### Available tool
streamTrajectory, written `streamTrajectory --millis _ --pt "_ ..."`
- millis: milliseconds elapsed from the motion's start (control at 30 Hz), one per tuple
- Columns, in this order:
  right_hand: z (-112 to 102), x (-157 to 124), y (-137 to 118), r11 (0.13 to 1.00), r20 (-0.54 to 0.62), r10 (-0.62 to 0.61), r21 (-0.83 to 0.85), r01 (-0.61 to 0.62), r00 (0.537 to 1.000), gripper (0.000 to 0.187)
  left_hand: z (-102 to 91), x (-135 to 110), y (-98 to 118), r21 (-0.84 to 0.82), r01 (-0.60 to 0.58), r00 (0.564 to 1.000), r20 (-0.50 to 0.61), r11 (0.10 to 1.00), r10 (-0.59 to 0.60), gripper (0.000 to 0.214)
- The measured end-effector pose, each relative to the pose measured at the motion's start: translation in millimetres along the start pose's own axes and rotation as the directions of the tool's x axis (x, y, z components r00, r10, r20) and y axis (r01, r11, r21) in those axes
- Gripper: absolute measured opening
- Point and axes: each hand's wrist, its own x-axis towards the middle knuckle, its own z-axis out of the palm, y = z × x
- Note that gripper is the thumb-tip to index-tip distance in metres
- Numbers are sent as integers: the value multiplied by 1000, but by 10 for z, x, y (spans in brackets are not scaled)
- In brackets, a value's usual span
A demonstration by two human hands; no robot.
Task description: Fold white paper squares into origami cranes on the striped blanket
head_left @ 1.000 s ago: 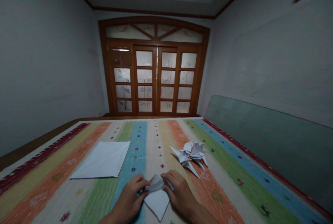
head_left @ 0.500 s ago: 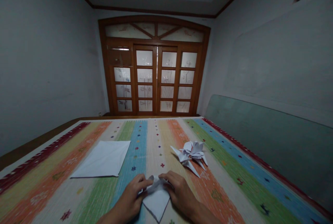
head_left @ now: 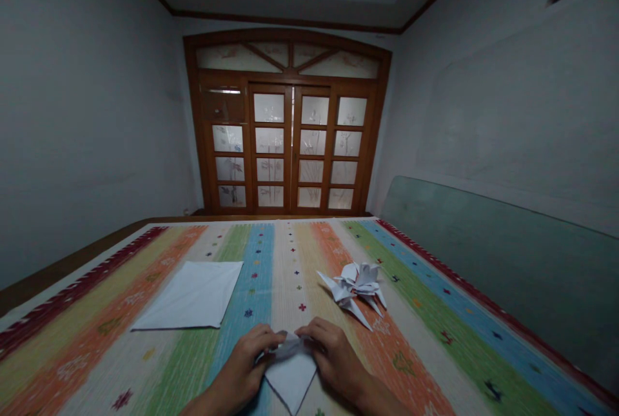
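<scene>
Both hands work at the near edge of the striped cloth. My left hand [head_left: 244, 355] and my right hand [head_left: 331, 353] pinch opposite sides of a folded white paper [head_left: 291, 378]. Its lower point faces me, and its creased upper flap lies between my fingertips. Part of the paper is hidden under my fingers. A finished-looking white origami crane [head_left: 355, 288] lies ahead of my right hand, apart from it. Ahead of my left hand, also untouched, lies a flat white paper square [head_left: 191, 295].
The paper items rest on a striped, multicoloured woven cloth [head_left: 285, 274] covering a bed or low platform. A green panel [head_left: 503, 274] leans along the right wall. Glazed wooden doors [head_left: 287, 145] stand beyond the far edge.
The folded paper's upper flap has flattened down between my fingers. My hands have shifted slightly on it. The crane and flat square have not moved.
</scene>
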Motion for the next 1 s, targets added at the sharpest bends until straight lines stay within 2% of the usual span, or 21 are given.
streamTrajectory --millis 167,267,500,767,1000 --pt "8 -16 31 994 -30 104 21 -103 994 42 -3 10 40 66 68 998 -4 996 -68 10" --pt "6 -15 34 991 -14 128 34 -127 992 35 -6 23 41 62 79 997 -13 995 -79 14" --pt "-6 -11 7 998 -5 62 -12 -62 998 28 -11 34 44 22 56 998 1 998 -56 13" --pt "11 -44 21 995 77 -31 -90 38 997 28 12 12 -2 62 44 998 -43 997 -42 16" --pt "17 -39 17 993 101 -15 -115 26 995 27 -4 26 26 51 39 999 -27 998 -38 30"
